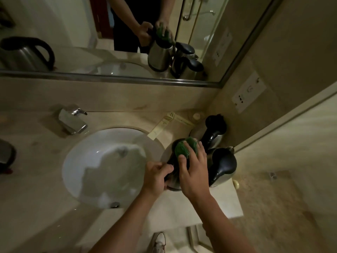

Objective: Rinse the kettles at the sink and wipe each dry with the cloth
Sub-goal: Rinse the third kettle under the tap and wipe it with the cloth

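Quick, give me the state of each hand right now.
Left hand: grips the kettle handle.
Right hand: presses the green cloth on the kettle.

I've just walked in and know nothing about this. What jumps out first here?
Two hands at the counter's right: the left hand grips a steel kettle by its black handle while the right hand presses a green cloth onto its top. Left of them lies the white sink; two more kettles stand behind, near the corner.
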A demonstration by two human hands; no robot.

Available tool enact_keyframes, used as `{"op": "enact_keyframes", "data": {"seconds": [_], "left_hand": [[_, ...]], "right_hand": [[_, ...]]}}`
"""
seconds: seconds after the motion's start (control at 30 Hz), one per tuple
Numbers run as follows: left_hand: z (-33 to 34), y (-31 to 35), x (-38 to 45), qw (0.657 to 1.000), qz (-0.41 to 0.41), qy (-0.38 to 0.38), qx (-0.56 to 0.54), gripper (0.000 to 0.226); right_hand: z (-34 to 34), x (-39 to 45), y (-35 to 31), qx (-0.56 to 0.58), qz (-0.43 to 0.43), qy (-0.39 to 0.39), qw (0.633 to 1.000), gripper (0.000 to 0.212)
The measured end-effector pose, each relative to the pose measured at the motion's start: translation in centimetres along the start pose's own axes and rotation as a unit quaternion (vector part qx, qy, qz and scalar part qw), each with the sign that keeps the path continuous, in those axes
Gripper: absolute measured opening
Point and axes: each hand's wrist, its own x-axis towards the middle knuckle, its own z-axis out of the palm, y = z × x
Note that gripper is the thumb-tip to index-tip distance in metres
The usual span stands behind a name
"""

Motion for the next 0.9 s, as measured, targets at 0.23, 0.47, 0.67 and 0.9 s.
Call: {"op": "enact_keyframes", "data": {"seconds": [0.23,0.47,0.67,0.9], "left_hand": [[0.8,-5.1,2.7,0.998,0.030,0.021,0.047,0.037],[1.1,-6.4,5.5,0.989,0.076,0.052,0.118,0.035],[2.8,-7.3,7.6,0.986,0.047,0.085,0.137,0.039],[4.7,-6.3,8.8,0.986,0.017,0.104,0.126,0.037]], "right_hand": [[2.6,1.7,5.0,-0.015,-0.060,-0.003,0.998,0.052],[4.1,3.3,6.6,-0.009,-0.075,0.003,0.997,0.055],[4.3,5.9,7.0,-0.002,-0.034,-0.017,0.999,0.055],[2.7,7.7,5.9,0.035,0.017,-0.051,0.998,0.050]]}}
